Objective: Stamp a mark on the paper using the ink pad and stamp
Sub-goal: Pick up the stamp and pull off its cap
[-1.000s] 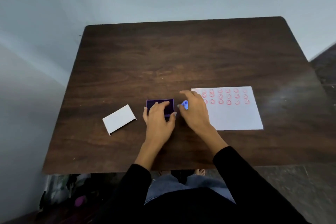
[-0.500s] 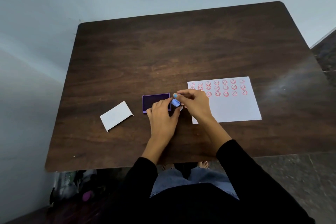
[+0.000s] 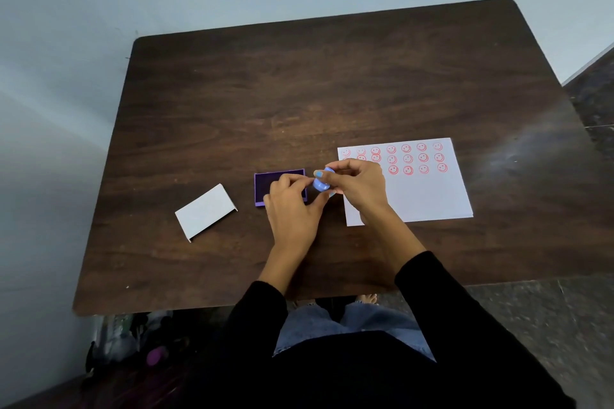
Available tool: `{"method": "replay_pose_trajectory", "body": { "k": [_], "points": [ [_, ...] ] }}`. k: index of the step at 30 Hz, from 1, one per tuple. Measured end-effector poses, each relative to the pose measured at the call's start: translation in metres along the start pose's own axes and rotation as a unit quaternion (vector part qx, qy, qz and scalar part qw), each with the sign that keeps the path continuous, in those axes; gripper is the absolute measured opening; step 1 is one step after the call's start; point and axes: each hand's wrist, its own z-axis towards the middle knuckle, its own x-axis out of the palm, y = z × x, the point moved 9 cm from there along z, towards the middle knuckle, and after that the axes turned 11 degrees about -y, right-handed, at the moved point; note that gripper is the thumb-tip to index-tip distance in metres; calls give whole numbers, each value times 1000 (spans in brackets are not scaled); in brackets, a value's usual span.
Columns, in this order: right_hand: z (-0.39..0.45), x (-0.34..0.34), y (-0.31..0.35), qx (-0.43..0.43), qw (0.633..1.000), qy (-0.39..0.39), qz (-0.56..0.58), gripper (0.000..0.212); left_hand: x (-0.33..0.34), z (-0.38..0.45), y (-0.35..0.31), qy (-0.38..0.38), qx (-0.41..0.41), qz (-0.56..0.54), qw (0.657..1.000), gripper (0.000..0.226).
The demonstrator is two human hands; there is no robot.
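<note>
A small light-blue round stamp (image 3: 322,182) is pinched between the fingers of my right hand (image 3: 357,186), just right of the open purple ink pad (image 3: 265,181). My left hand (image 3: 292,209) lies over the pad's near right corner, its fingertips touching the stamp from the left. The white paper (image 3: 422,196) lies to the right, with three rows of red smiley marks along its far edge; my right hand covers part of its left side. The stamp is held a little above the table between the pad and the paper.
A white lid (image 3: 206,212) lies on the dark wooden table (image 3: 299,93) left of the ink pad. The near table edge runs just in front of my forearms. Bags sit on the floor under the table's near left corner.
My right hand has drawn the stamp up and slightly toward me, and my left hand's fingers have come against it. The camera view has shifted.
</note>
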Motion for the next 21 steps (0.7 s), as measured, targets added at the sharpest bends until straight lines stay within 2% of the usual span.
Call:
{"method": "replay_pose_trajectory", "body": {
  "k": [6,11,21],
  "points": [
    [2,-1,2,-24,1000,-10,-16,22,1,2,-1,-3,15,26,1000,29],
    [4,1,6,-48,998,-1,-31,22,8,5,3,29,2,34,999,27],
    [-1,11,8,-58,992,105,-26,30,15,2,10,62,-5,57,996,30]
  ]
}}
